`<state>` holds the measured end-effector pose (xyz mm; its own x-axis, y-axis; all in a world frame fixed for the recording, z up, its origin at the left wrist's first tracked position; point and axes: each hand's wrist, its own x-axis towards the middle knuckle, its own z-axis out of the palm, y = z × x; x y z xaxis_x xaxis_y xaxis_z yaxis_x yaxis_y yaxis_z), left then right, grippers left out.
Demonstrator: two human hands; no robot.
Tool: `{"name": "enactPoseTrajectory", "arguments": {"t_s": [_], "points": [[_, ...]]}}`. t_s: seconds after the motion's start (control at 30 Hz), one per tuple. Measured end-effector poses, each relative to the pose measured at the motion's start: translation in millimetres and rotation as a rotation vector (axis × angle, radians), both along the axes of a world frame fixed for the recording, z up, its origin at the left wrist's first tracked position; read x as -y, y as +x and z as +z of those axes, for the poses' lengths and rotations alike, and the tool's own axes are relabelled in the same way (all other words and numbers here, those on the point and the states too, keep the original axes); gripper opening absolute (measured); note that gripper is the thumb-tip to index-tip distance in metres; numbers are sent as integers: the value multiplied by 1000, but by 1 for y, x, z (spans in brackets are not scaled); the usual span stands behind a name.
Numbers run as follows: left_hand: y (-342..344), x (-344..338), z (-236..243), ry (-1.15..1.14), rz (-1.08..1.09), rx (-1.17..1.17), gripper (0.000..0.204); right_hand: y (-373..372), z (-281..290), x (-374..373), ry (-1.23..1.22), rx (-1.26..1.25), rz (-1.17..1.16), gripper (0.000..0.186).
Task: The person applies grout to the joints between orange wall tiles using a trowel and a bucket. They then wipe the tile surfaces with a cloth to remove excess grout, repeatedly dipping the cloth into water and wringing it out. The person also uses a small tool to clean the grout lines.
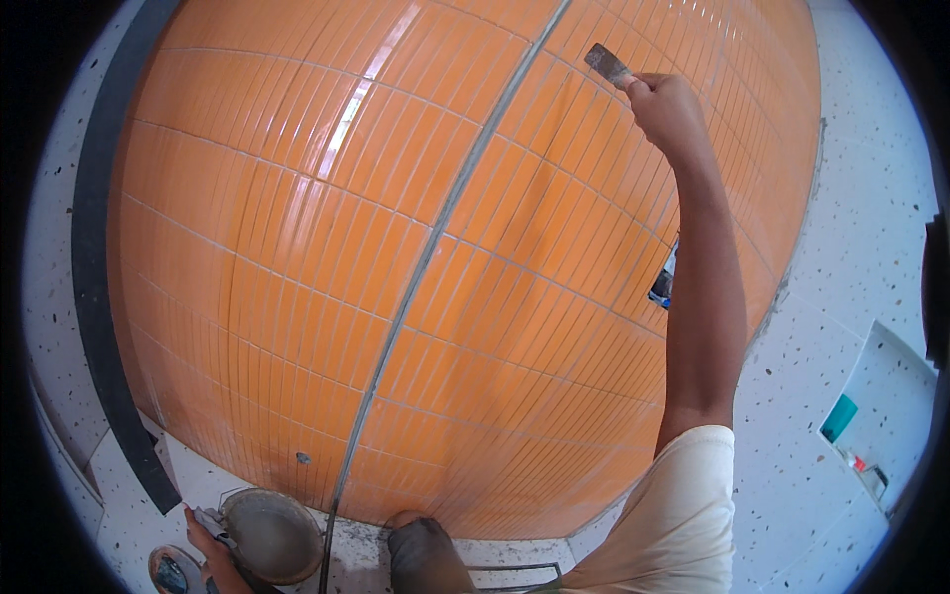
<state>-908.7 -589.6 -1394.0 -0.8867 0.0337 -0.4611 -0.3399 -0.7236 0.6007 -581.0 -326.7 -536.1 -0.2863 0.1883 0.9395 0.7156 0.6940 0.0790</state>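
My right hand [661, 109] is raised in front of the upper right part of the orange tiled wall [297, 238]. Its fingers are closed round the handle of a putty knife [606, 64], whose flat grey blade points up and left, close to the tiles. I cannot tell if the blade touches them. Low at the left, my left hand [206, 543] is closed around a greyish-white thing that I cannot make out. Beside it is a round bucket [272, 535] with a dull grey inside. Thin pale joints cross the wall, and a wider grey seam [421, 262] runs down it.
A black strip [94, 257] borders the wall at left. Speckled white panels [792, 436] flank it. Behind my right forearm is a small wall opening [661, 285]. A niche [896, 396] at right holds small items. My knee [421, 554] and a small round container [170, 572] are low down.
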Motion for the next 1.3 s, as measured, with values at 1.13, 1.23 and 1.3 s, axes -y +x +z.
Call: {"name": "enactPoseTrajectory", "arguments": {"t_s": [1.13,1.23,1.3], "points": [[-13,-4,-25,52,-46,-16,32,-16,-29,-12,75,10,-50,36],[-5,-10,-4,22,15,9,33,-13,-26,-10,-6,56,-71,37],[-5,0,-10,16,26,9,33,-7,-22,11,-165,106,-70,36]]}}
